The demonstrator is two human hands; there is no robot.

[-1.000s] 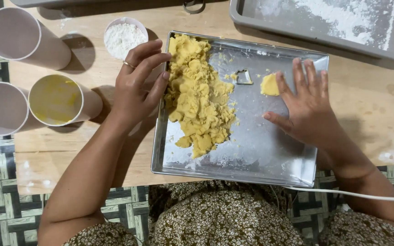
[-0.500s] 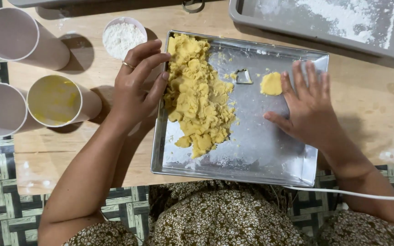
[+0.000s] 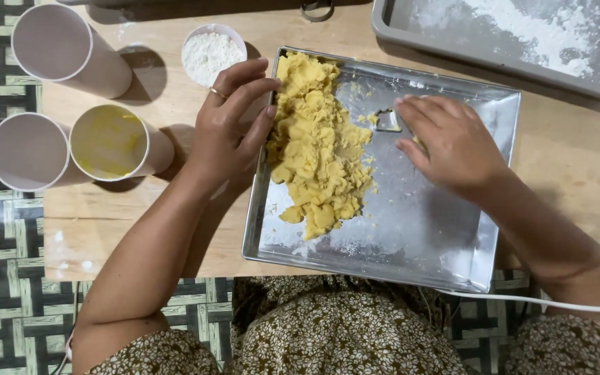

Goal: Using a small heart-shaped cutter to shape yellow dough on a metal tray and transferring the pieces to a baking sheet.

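Dough (image 3: 317, 149) lies heaped in the tray's (image 3: 411, 239) left half, mostly unshaped. Left hand (image 3: 230, 128) rests on the rim, fingers loosely spread, touching the heap. Right hand (image 3: 453, 142), fingers flat, covers a small piece beside the cutter (image 3: 386, 119).

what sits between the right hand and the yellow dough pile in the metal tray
Only a small metal cutter lies on the bare tray floor near the right hand's fingertips. Otherwise the rectangular metal tray is bare up to the crumbly yellow dough pile.
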